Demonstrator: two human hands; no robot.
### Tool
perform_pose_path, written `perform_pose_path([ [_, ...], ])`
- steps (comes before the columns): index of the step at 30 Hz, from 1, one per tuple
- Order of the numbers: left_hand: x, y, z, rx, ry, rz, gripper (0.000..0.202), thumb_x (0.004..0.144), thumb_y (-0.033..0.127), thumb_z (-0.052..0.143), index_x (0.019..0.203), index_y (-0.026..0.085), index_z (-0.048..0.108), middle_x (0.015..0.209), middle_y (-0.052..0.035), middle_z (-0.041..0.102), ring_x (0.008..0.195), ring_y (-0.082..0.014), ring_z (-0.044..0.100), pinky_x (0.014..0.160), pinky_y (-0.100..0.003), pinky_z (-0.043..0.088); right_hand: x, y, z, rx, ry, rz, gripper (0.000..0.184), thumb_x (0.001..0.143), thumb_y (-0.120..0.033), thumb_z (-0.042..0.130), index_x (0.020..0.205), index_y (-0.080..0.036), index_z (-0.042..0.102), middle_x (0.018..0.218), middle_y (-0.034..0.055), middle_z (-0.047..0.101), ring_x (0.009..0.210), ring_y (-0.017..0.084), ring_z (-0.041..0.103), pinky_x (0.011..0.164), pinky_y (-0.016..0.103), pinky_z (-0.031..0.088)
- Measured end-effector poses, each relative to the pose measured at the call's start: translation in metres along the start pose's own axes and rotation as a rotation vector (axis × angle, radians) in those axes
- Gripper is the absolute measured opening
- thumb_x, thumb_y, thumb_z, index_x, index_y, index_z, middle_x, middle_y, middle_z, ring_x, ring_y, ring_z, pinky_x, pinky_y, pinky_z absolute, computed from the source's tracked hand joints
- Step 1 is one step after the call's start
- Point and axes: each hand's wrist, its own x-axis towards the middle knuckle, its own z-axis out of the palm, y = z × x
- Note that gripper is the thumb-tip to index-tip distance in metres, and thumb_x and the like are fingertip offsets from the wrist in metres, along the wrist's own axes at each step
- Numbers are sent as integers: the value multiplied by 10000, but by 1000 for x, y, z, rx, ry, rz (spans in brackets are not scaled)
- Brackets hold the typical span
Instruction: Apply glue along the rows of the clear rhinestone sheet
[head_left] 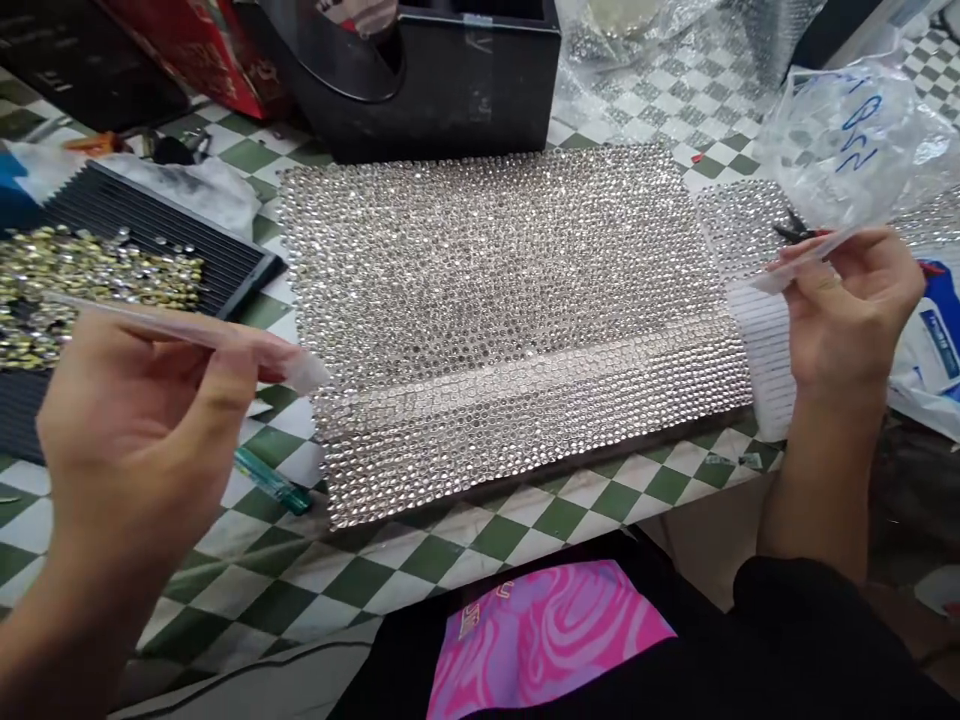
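My left hand [150, 430] pinches one end of a translucent strip of tape [306, 374] between thumb and fingers, left of a glittering rhinestone sheet [495, 240]. Beyond the sheet's right edge, my right hand [855, 310] pinches the other translucent end. Between the hands a paler band runs across the lower part of the sheet, with the stones showing through; whether it touches them I cannot tell. The sheet lies flat, its rows of silvery stones reaching near the table's front edge. A narrower rhinestone piece [739, 225] lies beside it, partly under a plastic bag.
A ridged black tray [225, 225] with loose gold and silver stones is at left. Near it lies a green pen [274, 483]. A black box-like holder [450, 85] stands behind the sheet. At right are a clear bag [855, 140], dark-tipped pliers [793, 228] and a blue-white packet [937, 340].
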Motion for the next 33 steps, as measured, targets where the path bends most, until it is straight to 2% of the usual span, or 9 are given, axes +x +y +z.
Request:
perform_pose_path([
  [3,6,-7,-2,-24,-69,98,101,790,335,643,796,247,594,731,41,640,670,-110,625,729,-328,566,4,5,-7,22,2,-23,291,557,-184,745,815,-186,612,773,-23,637,681,125,619,710,328,496],
  [6,13,-27,-4,-125,-36,215,213,713,246,707,869,229,563,760,51,620,674,-82,626,672,-245,556,5,7,-12,1,-2,8,281,579,-179,642,859,-178,654,724,-15,617,626,125,589,665,318,451],
  [11,14,-43,-8,-124,2,150,276,694,188,734,904,221,558,829,36,631,694,-61,611,558,-155,514,4,11,-17,-31,13,38,278,661,-261,590,909,-201,698,606,-22,479,492,109,403,531,295,317],
  [16,11,-34,-8,-148,43,75,247,756,272,752,914,243,565,824,14,639,718,-86,601,546,-179,516,-3,11,-12,-134,37,7,300,784,-522,677,912,-250,681,546,-49,352,430,104,253,523,322,247],
  [20,10,-32,-8,-148,35,54,295,743,353,783,897,243,557,847,10,622,725,-86,597,570,-195,528,-6,11,-14,-289,103,-94,449,818,-681,578,851,-239,646,691,12,560,477,133,419,610,395,359],
  [23,9,-31,-9,-139,42,73,287,767,373,767,904,241,552,877,2,629,753,-91,603,599,-210,539,-4,14,-21,-326,154,-160,464,874,-661,495,760,-222,594,735,38,607,514,132,472,616,394,376],
  [27,7,-27,-11,-129,37,98,226,824,320,721,941,243,544,833,10,649,790,-98,637,636,-221,537,-1,16,-30,-404,142,-153,422,874,-594,539,747,-198,612,612,15,531,446,111,413,505,342,275],
  [30,7,-24,-12,-133,34,116,207,843,285,703,957,233,538,817,11,655,805,-100,663,638,-226,522,0,21,-36,-420,122,-157,475,841,-661,570,769,-195,623,524,-20,440,420,106,379,470,324,242],
  [33,8,-25,-13,-145,44,120,241,832,301,719,953,235,522,823,9,654,799,-108,669,594,-241,499,4,31,-45,-428,126,-165,479,838,-687,562,818,-209,594,567,-34,467,413,87,364,465,309,249],
])
